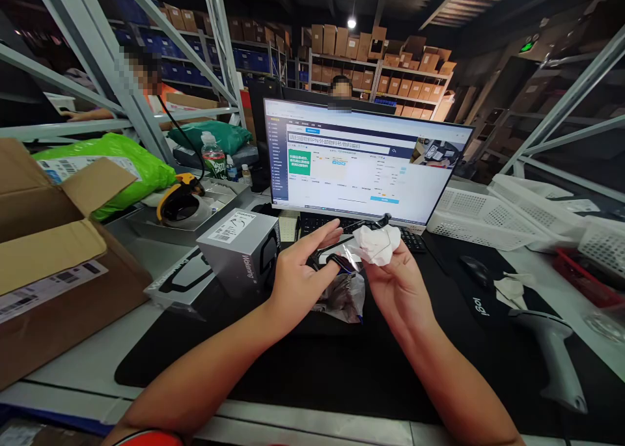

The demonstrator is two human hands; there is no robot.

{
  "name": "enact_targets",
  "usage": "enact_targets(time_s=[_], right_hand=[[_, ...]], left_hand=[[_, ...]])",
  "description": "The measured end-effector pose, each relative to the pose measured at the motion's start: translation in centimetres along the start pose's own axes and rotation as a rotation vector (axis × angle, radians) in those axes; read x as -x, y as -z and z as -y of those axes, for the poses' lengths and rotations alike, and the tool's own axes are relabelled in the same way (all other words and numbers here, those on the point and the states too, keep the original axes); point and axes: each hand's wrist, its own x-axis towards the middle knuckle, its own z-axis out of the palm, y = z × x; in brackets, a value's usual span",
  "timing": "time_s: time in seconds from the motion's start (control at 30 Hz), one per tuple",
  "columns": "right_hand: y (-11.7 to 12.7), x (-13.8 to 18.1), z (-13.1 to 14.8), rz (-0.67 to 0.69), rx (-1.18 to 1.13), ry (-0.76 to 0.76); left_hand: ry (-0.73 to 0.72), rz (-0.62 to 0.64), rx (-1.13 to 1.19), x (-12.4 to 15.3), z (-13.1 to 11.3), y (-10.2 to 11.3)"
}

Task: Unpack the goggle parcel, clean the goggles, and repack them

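Note:
My left hand (303, 264) is closed around one side of a pair of black-framed glasses (318, 258), held above the desk in front of the monitor. A crumpled white tissue (377, 243) is pinched in my right hand (396, 278), against the other side of the glasses. The fingers of both hands partly hide the frame. Just below them, a crinkled clear plastic bag (346, 299) lies on the black desk mat (312, 361). Left of my left hand stands a grey box (244, 250) with a glasses outline, beside a second, flatter grey box (183, 280).
A monitor (361, 166) stands behind a keyboard (415, 241). To the right are a mouse (474, 271), a barcode scanner (554, 355) and white baskets (481, 218). On the left are an open cardboard box (58, 270) and a tape dispenser (180, 202). Two people are beyond the desk.

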Motion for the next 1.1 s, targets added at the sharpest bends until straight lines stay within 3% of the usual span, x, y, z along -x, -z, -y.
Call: enact_targets(time_s=[0.2, 0.43, 0.93, 1.1], right_hand=[[-0.2, 1.5, -1.9, 0.005, 0.199, 0.215], [0.7, 1.2, -1.7, 0.134, 0.101, 0.131], [0.3, 1.4, -2.0, -0.019, 0.252, 0.246], [0.5, 1.6, -1.9, -0.086, 0.417, 0.415]], left_hand=[[0.003, -0.026, -0.011, 0.0, 0.1, 0.1], [-0.039, -0.052, -0.037, 0.2, -0.4, 0.4], [-0.006, -0.105, -0.029, 0.2, -1.3, 0.3], [0.002, -0.133, -0.030, 0.1, -1.2, 0.2]])
